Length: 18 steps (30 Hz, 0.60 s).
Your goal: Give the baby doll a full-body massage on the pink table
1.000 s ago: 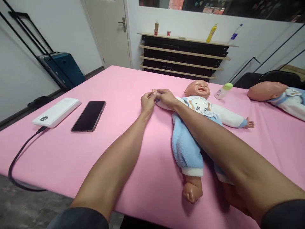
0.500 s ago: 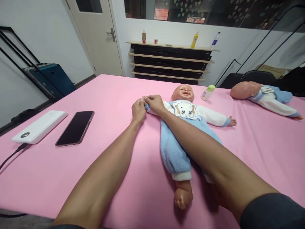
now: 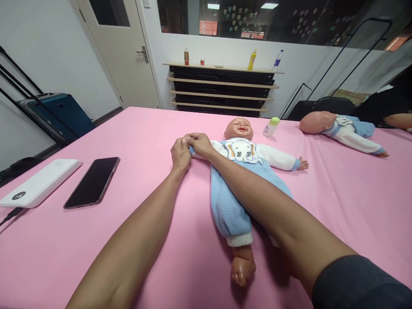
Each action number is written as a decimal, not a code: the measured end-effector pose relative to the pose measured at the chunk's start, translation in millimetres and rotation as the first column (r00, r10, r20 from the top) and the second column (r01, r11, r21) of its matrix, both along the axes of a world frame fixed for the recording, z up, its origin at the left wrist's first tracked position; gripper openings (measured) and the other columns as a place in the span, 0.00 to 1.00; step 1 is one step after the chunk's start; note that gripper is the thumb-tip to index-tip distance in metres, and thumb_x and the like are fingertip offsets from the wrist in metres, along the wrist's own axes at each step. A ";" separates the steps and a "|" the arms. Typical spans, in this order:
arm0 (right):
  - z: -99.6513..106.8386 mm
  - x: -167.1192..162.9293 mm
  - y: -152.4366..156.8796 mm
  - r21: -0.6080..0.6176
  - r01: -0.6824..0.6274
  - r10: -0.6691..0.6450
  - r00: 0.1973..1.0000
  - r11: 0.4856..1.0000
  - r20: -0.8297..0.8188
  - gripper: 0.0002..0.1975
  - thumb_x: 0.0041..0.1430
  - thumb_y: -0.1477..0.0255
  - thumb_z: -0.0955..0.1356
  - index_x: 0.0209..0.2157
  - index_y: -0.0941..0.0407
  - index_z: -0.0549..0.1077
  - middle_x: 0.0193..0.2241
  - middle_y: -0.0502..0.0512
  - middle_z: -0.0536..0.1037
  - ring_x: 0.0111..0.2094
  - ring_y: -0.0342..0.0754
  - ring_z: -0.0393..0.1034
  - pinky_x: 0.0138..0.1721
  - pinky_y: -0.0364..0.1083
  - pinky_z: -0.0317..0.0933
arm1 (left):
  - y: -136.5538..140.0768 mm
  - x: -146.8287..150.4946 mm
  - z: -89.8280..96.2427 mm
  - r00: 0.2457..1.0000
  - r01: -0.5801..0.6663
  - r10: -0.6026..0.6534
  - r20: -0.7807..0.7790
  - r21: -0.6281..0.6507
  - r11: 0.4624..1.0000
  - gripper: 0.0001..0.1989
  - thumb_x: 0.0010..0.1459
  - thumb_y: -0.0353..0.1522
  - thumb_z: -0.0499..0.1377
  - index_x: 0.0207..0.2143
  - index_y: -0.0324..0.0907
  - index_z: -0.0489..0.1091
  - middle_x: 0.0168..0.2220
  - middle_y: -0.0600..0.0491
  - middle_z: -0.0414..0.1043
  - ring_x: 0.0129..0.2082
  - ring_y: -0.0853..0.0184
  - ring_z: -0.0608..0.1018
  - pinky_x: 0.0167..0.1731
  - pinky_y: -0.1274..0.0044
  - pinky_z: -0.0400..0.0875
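Observation:
A baby doll (image 3: 240, 151) in a white and pale-blue suit with an elephant face on the chest lies on its back on the pink-covered table (image 3: 144, 128). Both my hands meet at the doll's hand at the end of its outstretched arm, on the left of the view. My left hand (image 3: 180, 153) is closed around it from the left. From the right, my right hand (image 3: 200, 145) pinches at the same small hand, just past the blue cuff. My fingers mostly hide the doll's hand. My right forearm crosses over the doll's body and one leg.
A black phone (image 3: 92, 182) and a white power bank (image 3: 41, 182) with a cable lie at left. Beyond the doll's head stands a green-capped bottle (image 3: 271, 127). Another doll (image 3: 341, 128) lies at far right, with a person's arm (image 3: 399, 120) behind it.
The whole view has shifted slightly, so things sit further left and a little lower. A person's arm now shows at far right. My hands stay closed at the doll's hand.

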State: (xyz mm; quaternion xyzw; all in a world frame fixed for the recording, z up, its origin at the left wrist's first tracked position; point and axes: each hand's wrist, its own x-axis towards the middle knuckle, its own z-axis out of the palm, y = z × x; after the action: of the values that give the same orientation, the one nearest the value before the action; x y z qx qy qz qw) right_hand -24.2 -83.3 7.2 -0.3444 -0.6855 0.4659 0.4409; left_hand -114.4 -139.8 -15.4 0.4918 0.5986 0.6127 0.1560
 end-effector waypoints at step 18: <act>2.0 2.2 -9.6 0.210 0.201 -0.230 0.965 0.957 0.125 0.23 0.62 0.58 0.60 0.20 0.58 0.70 0.20 0.48 0.72 0.26 0.41 0.64 0.30 0.40 0.56 | -3.2 1.5 3.7 0.997 -0.041 0.042 -0.066 0.022 0.999 0.18 0.65 0.43 0.47 0.33 0.41 0.68 0.32 0.52 0.74 0.31 0.68 0.72 0.33 0.77 0.64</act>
State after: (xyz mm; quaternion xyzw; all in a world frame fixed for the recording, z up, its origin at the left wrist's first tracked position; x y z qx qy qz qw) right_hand -22.0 -92.8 9.2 -0.4058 -0.7170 0.3184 0.4688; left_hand -112.8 -143.0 -11.8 0.5009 0.6073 0.6053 0.1181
